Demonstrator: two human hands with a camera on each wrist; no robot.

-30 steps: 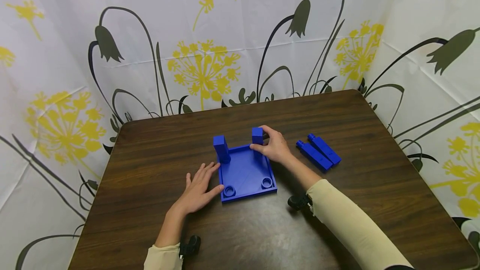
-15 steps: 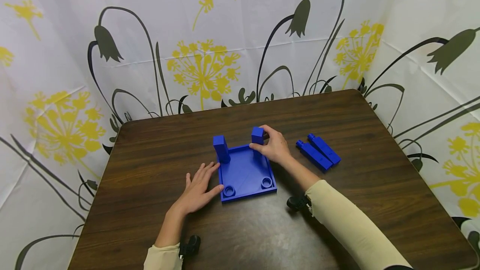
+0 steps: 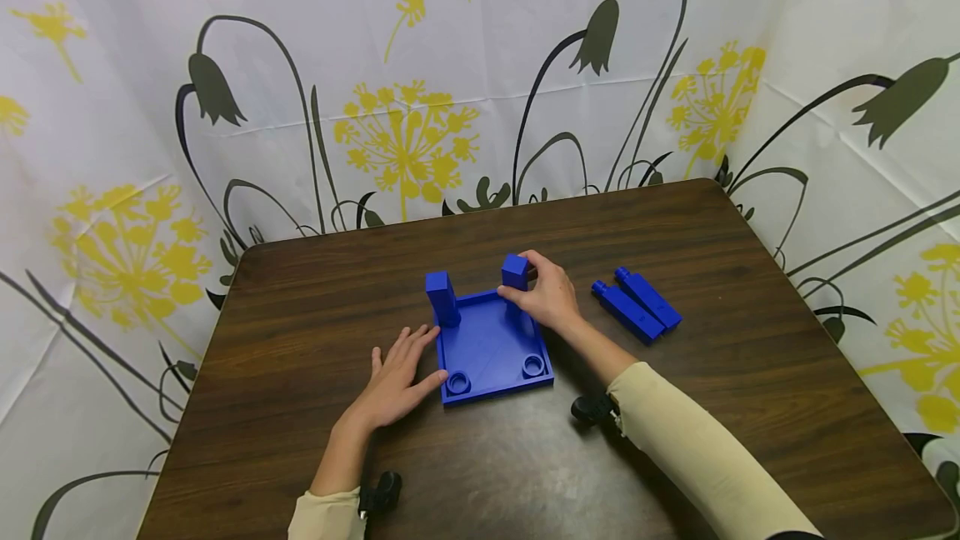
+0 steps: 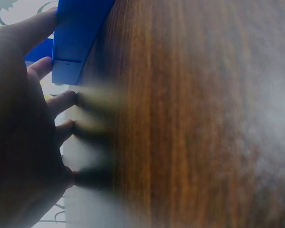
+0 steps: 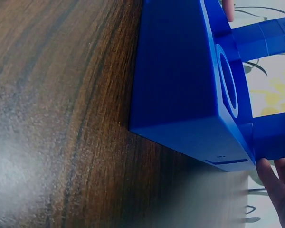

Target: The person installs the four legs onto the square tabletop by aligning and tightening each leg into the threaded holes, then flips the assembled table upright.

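A shallow blue square tray-like base (image 3: 491, 348) lies on the table, with ring sockets (image 3: 533, 366) showing at its two near corners. My right hand (image 3: 550, 294) grips a blue square leg (image 3: 514, 270) standing at the far right corner, thumb on the near side. Another blue leg (image 3: 441, 297) stands by itself at the far left corner. Beside the base's left edge, my left hand (image 3: 393, 380) lies with fingers spread. Its thumb and index finger touch the blue side wall (image 4: 76, 52) in the left wrist view.
Two loose blue legs (image 3: 628, 312) with round threaded ends lie side by side right of the base. Behind the brown wooden table (image 3: 315, 298) hangs a white curtain (image 3: 450, 23) with a flower print.
The leg in my right hand has turned slightly about its upright axis, an edge now facing nearer. My left hand and the base stay put.
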